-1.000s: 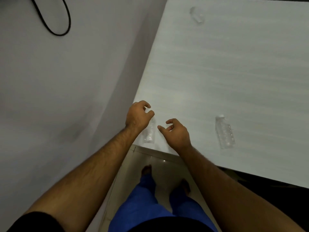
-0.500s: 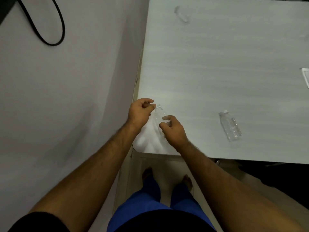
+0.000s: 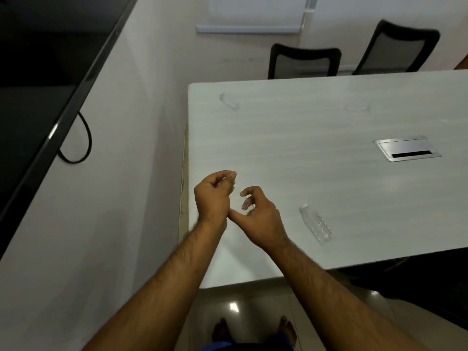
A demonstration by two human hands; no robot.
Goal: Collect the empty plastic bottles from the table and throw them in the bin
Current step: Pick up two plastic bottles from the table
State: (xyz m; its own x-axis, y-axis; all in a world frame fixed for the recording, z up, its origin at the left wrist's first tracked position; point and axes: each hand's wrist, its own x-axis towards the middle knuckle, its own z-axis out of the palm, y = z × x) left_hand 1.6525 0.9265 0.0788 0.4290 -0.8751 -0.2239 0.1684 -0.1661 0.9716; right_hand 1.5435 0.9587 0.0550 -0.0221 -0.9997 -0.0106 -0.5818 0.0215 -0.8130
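A small clear plastic bottle (image 3: 241, 201) is held between both hands above the near left corner of the white table (image 3: 316, 173). My left hand (image 3: 214, 196) pinches its top end and my right hand (image 3: 258, 216) wraps its body; most of the bottle is hidden. A second clear bottle with a white cap (image 3: 316, 222) lies on the table to the right of my right hand. A third bottle (image 3: 228, 101) lies at the far left, and a fourth (image 3: 358, 107), faint, lies further right at the back. No bin is in view.
A metal cable hatch (image 3: 407, 149) is set into the table at the right. Two black chairs (image 3: 304, 60) (image 3: 400, 46) stand behind the far edge. A dark screen (image 3: 38, 84) with a looped black cable (image 3: 81, 143) hangs on the left wall.
Both hands closed on the bottle at the table's near left corner and lifted it off the surface. The view has tilted up, showing the chairs and the far edge of the table.
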